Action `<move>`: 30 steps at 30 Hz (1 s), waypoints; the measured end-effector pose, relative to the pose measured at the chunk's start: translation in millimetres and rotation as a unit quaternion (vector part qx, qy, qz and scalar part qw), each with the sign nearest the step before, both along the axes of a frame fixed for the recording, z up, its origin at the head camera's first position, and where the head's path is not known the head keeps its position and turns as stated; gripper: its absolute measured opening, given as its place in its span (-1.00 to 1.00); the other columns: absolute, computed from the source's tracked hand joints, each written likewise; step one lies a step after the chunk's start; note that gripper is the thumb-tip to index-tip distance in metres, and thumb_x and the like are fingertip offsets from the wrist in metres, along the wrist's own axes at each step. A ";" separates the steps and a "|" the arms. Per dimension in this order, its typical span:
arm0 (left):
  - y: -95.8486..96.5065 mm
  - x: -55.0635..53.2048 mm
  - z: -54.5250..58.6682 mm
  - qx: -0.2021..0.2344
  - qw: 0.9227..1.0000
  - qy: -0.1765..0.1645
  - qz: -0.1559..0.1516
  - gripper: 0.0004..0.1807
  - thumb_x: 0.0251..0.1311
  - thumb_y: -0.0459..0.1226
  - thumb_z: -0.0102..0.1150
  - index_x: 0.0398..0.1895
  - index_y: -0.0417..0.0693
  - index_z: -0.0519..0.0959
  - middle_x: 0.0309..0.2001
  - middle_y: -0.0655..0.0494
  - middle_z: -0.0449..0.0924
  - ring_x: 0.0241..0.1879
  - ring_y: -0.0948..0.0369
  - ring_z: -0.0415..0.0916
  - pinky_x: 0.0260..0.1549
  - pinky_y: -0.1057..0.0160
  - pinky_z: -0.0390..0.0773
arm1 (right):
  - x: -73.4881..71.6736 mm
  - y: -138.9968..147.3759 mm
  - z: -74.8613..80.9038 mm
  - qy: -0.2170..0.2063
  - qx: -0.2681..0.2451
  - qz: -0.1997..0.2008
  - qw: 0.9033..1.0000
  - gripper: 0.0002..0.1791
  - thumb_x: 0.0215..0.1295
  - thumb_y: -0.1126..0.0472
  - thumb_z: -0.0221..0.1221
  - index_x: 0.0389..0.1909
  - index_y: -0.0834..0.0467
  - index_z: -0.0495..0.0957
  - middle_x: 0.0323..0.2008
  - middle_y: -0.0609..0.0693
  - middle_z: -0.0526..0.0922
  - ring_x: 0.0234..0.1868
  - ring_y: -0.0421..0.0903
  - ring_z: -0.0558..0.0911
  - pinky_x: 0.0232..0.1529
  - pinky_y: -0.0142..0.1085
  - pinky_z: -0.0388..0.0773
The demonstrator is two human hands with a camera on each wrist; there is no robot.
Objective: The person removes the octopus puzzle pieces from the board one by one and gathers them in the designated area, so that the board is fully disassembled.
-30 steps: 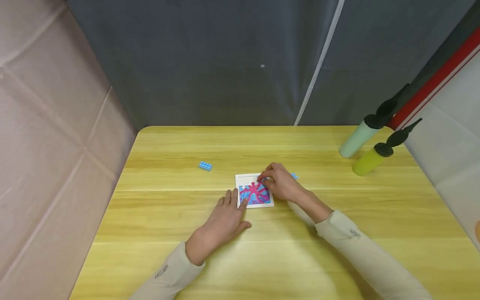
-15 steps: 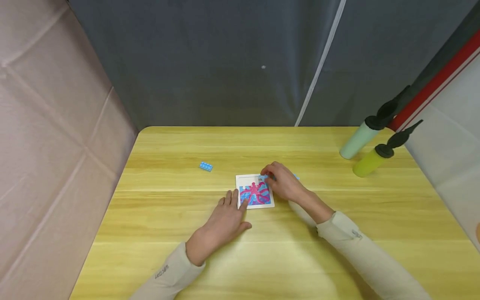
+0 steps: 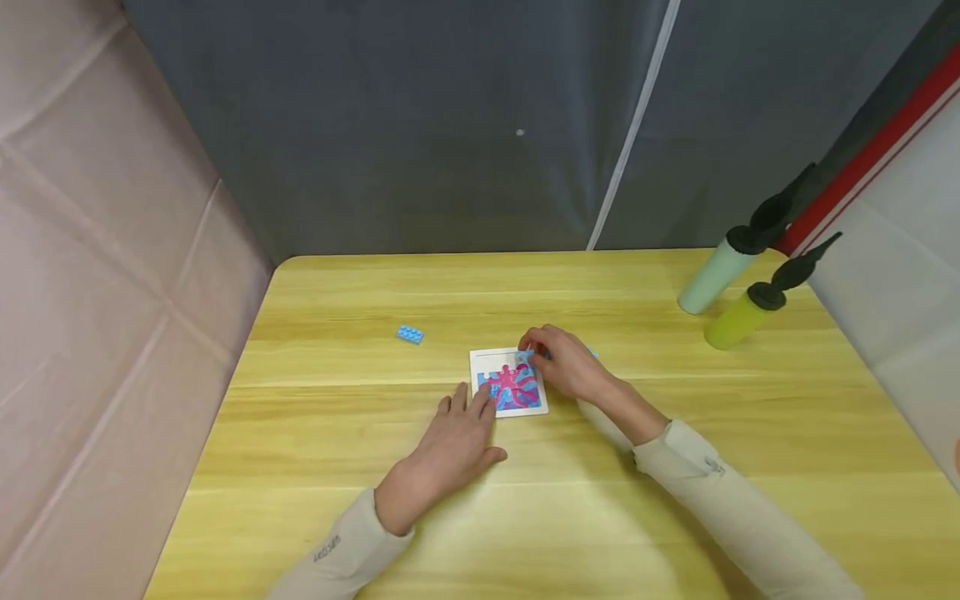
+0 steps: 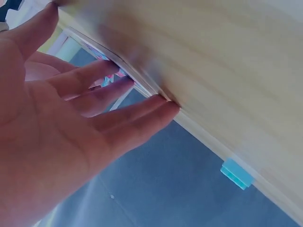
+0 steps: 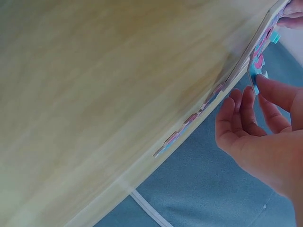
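A jigsaw puzzle (image 3: pixel 510 390) with a pink octopus on blue sits in a white frame (image 3: pixel 474 360) on the table. My right hand (image 3: pixel 566 364) is at its upper right corner, where thumb and fingertips pinch a blue puzzle piece (image 5: pixel 254 80). That piece lies against the octopus picture; whether it sits flat in the frame I cannot tell. My left hand (image 3: pixel 453 442) rests at the frame's lower left, fingers extended, with fingertips on the puzzle and the frame's edge. Its thumb points out to the right over the table.
Several loose puzzle pieces (image 5: pixel 182 127) lie on the table beyond my right hand, mostly hidden in the head view. A blue toy brick (image 3: pixel 410 334) lies left of the frame. Two green cylinders with black tops (image 3: pixel 717 277) stand at the back right. A grey curtain (image 3: pixel 420 133) hangs behind.
My right fingers have drawn back slightly from the frame's upper right, and the blue piece there has come into view. My left fingertips have shifted a little farther onto the puzzle.
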State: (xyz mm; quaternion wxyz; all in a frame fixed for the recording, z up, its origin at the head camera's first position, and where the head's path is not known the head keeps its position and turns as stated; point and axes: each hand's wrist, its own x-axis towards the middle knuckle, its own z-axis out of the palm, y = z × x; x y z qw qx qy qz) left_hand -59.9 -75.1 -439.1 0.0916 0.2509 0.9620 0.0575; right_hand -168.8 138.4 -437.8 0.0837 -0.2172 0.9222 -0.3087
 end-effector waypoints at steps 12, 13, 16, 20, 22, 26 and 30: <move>20.3 -8.0 -6.2 -0.064 0.997 0.050 0.002 -0.16 0.38 0.32 0.02 0.61 0.17 0.23 0.34 -0.10 0.42 0.27 -0.31 0.39 0.19 -0.14 0.51 | -2.0 0.4 1.1 -0.003 0.005 0.009 1.000 -0.85 0.46 0.32 0.20 -0.04 0.12 0.65 -0.29 0.00 0.61 -0.27 -0.08 0.53 -0.18 -0.23 0.52; 21.8 -8.9 -6.5 -0.073 0.996 0.057 0.004 -0.16 0.38 0.33 0.00 0.61 0.19 0.23 0.33 -0.09 0.42 0.26 -0.30 0.39 0.19 -0.12 0.51 | -2.0 0.5 1.2 -0.003 0.005 0.010 1.000 -0.85 0.46 0.32 0.20 -0.04 0.11 0.65 -0.30 -0.01 0.61 -0.27 -0.09 0.53 -0.18 -0.23 0.51; 24.7 -10.9 -6.2 -0.096 0.993 0.066 0.007 -0.17 0.38 0.36 -0.06 0.61 0.24 0.23 0.33 -0.06 0.39 0.25 -0.27 0.40 0.17 -0.09 0.51 | -2.2 0.9 1.4 -0.007 0.003 0.013 1.000 -0.86 0.47 0.31 0.20 -0.04 0.10 0.65 -0.31 -0.02 0.62 -0.28 -0.09 0.53 -0.19 -0.24 0.51; 25.8 -12.4 -5.6 -0.112 0.991 0.066 0.008 -0.19 0.39 0.37 -0.10 0.61 0.27 0.24 0.31 -0.05 0.39 0.22 -0.23 0.41 0.13 -0.06 0.53 | -1.8 1.2 3.0 -0.018 -0.003 0.012 1.000 -0.86 0.47 0.31 0.19 -0.05 0.10 0.66 -0.31 -0.02 0.63 -0.28 -0.08 0.53 -0.17 -0.24 0.52; 25.8 -13.1 -4.6 -0.115 0.991 0.063 0.007 -0.19 0.40 0.37 -0.11 0.61 0.28 0.23 0.30 -0.04 0.39 0.21 -0.21 0.41 0.13 -0.06 0.53 | -1.9 1.6 3.5 -0.026 -0.007 0.010 1.000 -0.86 0.48 0.31 0.18 -0.05 0.09 0.65 -0.30 -0.02 0.63 -0.27 -0.07 0.53 -0.16 -0.23 0.53; 25.5 -14.8 -2.6 -0.116 0.992 0.055 0.008 -0.19 0.40 0.37 -0.12 0.61 0.29 0.23 0.29 -0.03 0.38 0.19 -0.19 0.40 0.12 -0.05 0.54 | -3.0 2.4 3.7 -0.040 -0.020 0.006 0.999 -0.85 0.49 0.31 0.16 -0.05 0.07 0.64 -0.29 -0.01 0.62 -0.25 -0.06 0.53 -0.14 -0.23 0.52; 25.3 -15.6 -1.7 -0.112 0.992 0.050 0.008 -0.20 0.39 0.36 -0.10 0.61 0.29 0.24 0.29 -0.03 0.38 0.18 -0.18 0.40 0.10 -0.04 0.54 | -3.2 3.4 3.7 -0.046 -0.030 0.004 0.998 -0.86 0.49 0.32 0.15 -0.06 0.08 0.64 -0.29 -0.01 0.61 -0.26 -0.06 0.52 -0.16 -0.24 0.50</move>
